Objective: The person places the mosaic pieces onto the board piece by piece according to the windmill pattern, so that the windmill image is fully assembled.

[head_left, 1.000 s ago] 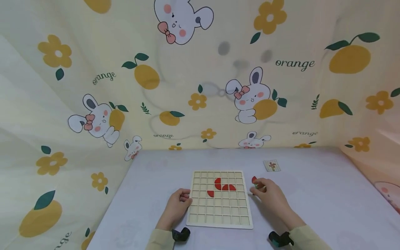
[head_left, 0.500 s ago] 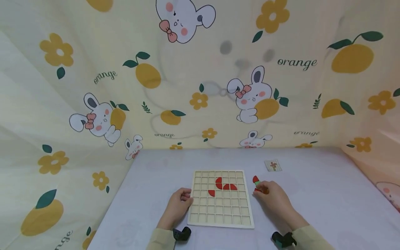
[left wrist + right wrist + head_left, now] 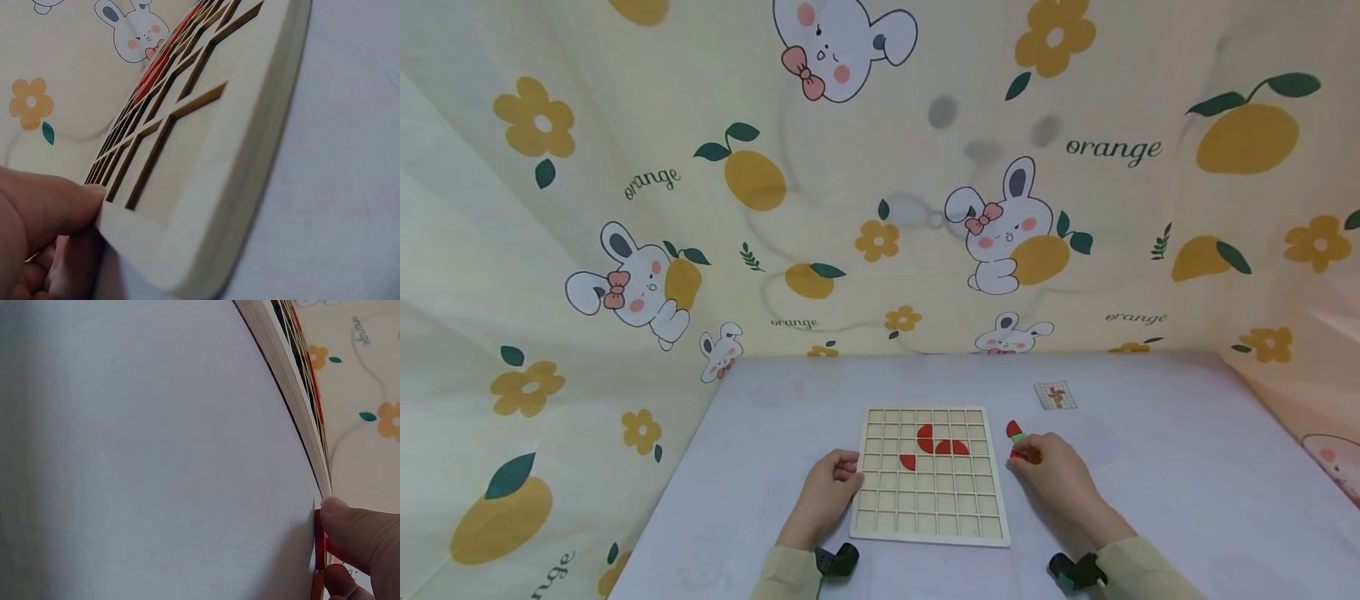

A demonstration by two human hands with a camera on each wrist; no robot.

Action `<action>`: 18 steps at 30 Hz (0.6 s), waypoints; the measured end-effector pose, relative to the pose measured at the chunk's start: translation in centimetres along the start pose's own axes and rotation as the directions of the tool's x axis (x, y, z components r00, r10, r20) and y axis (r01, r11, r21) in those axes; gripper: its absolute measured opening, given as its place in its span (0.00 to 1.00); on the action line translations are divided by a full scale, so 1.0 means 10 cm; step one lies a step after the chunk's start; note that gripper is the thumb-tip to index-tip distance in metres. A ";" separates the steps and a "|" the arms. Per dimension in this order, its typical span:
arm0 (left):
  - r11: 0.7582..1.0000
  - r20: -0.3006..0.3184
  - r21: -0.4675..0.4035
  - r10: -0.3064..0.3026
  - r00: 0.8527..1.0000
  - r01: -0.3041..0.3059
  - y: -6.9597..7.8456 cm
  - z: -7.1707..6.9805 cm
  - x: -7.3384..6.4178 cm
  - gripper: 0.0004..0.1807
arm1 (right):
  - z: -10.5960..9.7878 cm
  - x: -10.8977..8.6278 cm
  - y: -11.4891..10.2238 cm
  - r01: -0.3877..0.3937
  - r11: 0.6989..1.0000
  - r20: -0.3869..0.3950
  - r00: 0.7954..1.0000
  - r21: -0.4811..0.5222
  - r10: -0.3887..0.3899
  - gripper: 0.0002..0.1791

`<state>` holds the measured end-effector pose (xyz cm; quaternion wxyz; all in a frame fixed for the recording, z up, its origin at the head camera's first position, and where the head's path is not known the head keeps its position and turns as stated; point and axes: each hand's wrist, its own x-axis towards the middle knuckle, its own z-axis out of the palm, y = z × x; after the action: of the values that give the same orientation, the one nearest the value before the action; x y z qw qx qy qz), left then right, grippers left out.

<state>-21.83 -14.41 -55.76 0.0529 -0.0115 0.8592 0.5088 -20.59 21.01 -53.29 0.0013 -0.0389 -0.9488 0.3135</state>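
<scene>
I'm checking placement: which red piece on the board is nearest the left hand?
The lowest, leftmost red piece on the board; the others sit higher and farther right.

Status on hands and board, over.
Left hand grips board edge. Right hand pinches red piece. Board holds five red pieces. Card beyond, out of the way.

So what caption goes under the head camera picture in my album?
Left hand grips the board; right hand holds a red piece beside it.
</scene>
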 end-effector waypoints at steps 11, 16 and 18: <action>1.000 0.006 0.008 -0.009 1.000 0.009 0.00 -0.01 0.02 0.16 | 0.02 0.00 -0.02 0.011 1.000 -0.017 1.000 -0.021 -0.011 0.15; 0.999 0.001 0.012 -0.039 0.999 0.039 0.01 0.00 0.01 0.16 | 0.03 0.01 -0.03 0.031 0.999 -0.010 0.999 -0.038 -0.032 0.14; 0.999 -0.004 0.009 -0.034 0.999 0.034 0.01 0.00 0.01 0.16 | 0.03 0.02 -0.03 0.039 0.998 -0.015 0.999 -0.040 -0.040 0.13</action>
<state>-21.94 -14.34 -55.67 0.0599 -0.0267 0.8613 0.5039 -20.77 20.60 -53.36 0.0141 -0.0227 -0.9554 0.2943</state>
